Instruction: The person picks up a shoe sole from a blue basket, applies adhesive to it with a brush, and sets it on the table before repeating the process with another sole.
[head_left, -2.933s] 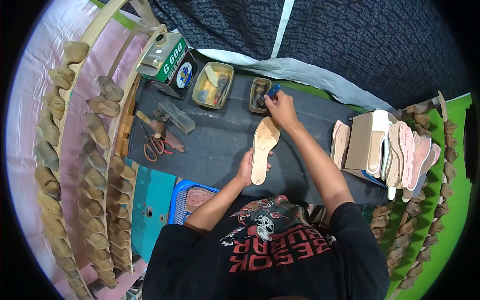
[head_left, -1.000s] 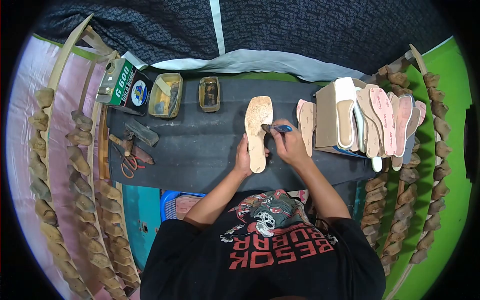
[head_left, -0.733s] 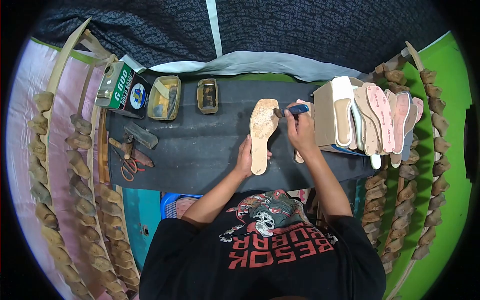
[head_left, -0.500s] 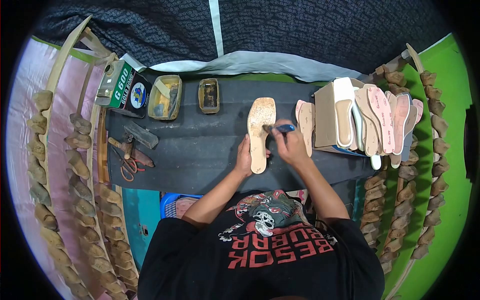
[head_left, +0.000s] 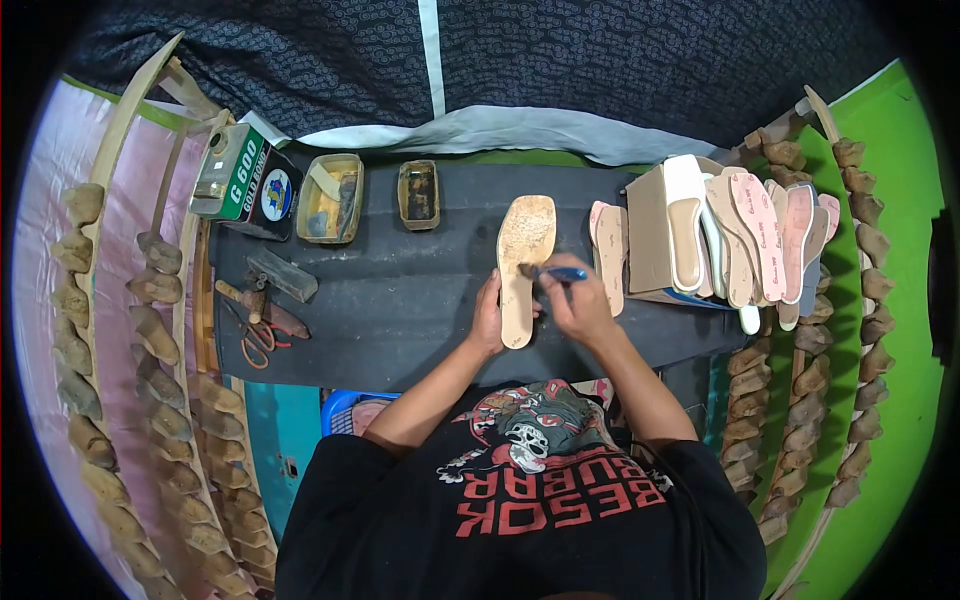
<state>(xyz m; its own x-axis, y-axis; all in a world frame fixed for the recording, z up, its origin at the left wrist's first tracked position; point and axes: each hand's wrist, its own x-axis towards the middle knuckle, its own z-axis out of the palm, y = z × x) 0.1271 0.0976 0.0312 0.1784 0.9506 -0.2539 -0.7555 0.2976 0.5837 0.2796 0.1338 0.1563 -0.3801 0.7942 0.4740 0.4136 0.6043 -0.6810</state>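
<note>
My left hand grips a tan insole by its narrow lower part, fingers wrapped beneath it. The insole's wide end points away from me and looks glossy and mottled. In my right hand is a brush with a blue handle. Its dark bristles touch the insole's middle, near where the wide part narrows. Just right of the brush, a pair of pale insoles lies on the dark work mat.
At right, a cardboard box is packed with insoles. A glue can and two shallow trays stand at back left. Scissors, a hammer and a grey block lie left. Racks of shoe lasts flank the table.
The brush has moved a little down the insole, from the lower edge of the wide part toward the narrow part. My left hand holds the insole in nearly the same place.
</note>
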